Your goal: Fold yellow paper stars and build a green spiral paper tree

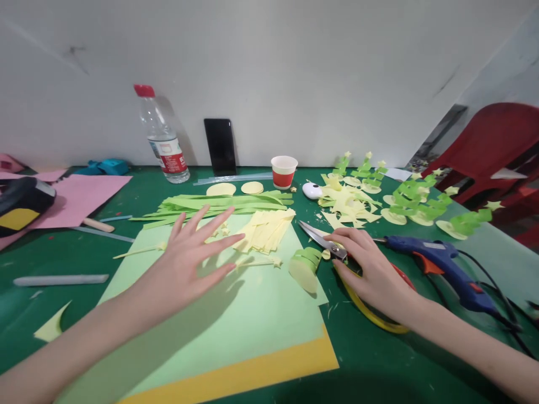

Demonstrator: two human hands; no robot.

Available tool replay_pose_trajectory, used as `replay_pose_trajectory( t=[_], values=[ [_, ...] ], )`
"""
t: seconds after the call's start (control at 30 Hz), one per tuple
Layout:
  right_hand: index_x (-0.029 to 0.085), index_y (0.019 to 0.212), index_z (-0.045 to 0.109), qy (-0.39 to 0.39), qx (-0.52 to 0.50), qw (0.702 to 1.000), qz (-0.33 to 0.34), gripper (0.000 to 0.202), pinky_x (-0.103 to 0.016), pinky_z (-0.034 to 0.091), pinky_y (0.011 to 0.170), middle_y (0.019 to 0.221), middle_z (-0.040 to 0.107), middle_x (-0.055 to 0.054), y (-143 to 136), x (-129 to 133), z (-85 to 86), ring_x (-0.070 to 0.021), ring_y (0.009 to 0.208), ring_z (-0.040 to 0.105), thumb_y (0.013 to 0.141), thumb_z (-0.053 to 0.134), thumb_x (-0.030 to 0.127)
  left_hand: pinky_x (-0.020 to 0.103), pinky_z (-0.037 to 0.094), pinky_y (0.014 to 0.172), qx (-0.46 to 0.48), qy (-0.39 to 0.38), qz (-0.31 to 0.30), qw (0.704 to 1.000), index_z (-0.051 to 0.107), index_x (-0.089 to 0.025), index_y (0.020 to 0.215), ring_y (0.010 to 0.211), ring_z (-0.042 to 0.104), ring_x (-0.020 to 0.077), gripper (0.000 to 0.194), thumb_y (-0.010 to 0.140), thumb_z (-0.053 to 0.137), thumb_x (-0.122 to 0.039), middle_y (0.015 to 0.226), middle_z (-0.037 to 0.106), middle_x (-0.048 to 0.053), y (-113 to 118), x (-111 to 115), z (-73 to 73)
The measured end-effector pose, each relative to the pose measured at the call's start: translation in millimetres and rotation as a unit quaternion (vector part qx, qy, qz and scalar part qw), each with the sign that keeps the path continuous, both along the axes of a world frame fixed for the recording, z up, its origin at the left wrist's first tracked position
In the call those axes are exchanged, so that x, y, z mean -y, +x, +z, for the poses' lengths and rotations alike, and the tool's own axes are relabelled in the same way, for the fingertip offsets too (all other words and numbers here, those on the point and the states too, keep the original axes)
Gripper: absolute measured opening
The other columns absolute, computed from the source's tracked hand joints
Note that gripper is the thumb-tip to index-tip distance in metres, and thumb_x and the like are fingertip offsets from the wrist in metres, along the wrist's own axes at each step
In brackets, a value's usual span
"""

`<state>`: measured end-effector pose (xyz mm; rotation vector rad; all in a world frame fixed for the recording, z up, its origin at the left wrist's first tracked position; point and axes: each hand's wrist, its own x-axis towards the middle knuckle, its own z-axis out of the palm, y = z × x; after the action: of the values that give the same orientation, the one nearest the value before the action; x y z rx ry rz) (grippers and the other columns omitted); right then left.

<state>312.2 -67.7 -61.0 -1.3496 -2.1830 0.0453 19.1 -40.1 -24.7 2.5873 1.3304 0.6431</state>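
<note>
My left hand (193, 252) hovers with fingers spread above the light green sheet (236, 320), holding nothing. Under and beside its fingers lie thin paper strips with small stars (275, 262) at their ends. Just beyond are a stack of pale yellow paper strips (267, 230) and a bundle of green paper strips (177, 207). At the right, my right hand (370, 269) grips scissors (337, 248) near the pivot, the blades pointing left and away from me. Their yellow and red handles are partly hidden under the hand. A curled green paper piece on a pale round base (306, 268) rests left of the scissors.
Right of my right hand lies a blue glue gun (446, 264) with its cord. Behind are paper scraps (349, 202), several star-topped green paper pieces (425, 196), a paper cup (283, 171), a phone (220, 147) and a water bottle (164, 140). A glue stick (61, 280) lies left.
</note>
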Motion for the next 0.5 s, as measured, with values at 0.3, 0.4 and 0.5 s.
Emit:
replay_pose_trajectory(
  t=[0.3, 0.4, 0.5],
  values=[
    [0.016, 0.114, 0.05, -0.071, 0.073, 0.995, 0.007, 0.032, -0.05, 0.044, 0.084, 0.114, 0.052, -0.013, 2, -4, -1.1, -0.0276, 0.105, 0.045, 0.085, 0.039, 0.019, 0.035, 0.05, 0.084, 0.122, -0.044, 0.135, 0.982, 0.037, -0.016, 0.13, 0.113, 0.05, 0.0252, 0.055, 0.084, 0.046, -0.044, 0.134, 0.043, 0.008, -21, -14, 23.9],
    [0.014, 0.112, 0.052, -0.074, 0.089, 0.993, 0.012, 0.031, -0.051, 0.044, 0.084, 0.113, 0.053, -0.013, 1, -6, -2.6, -0.028, 0.106, 0.045, 0.085, 0.04, 0.02, 0.024, 0.052, 0.075, 0.145, -0.063, 0.146, 0.977, 0.032, -0.018, 0.133, 0.106, 0.056, 0.0215, 0.063, 0.08, 0.05, -0.047, 0.132, 0.044, 0.006, -23, -14, 27.9],
    [0.013, 0.111, 0.052, -0.068, 0.102, 0.992, 0.017, 0.029, -0.051, 0.044, 0.084, 0.113, 0.052, -0.013, -1, -9, -3.7, -0.0276, 0.106, 0.045, 0.085, 0.041, 0.017, 0.019, 0.049, 0.053, 0.152, -0.071, 0.185, 0.968, 0.064, -0.015, 0.097, 0.056, 0.062, 0.0121, 0.04, 0.077, 0.054, -0.048, 0.08, 0.068, 0.0, -21, -11, 30.5]
  ],
)
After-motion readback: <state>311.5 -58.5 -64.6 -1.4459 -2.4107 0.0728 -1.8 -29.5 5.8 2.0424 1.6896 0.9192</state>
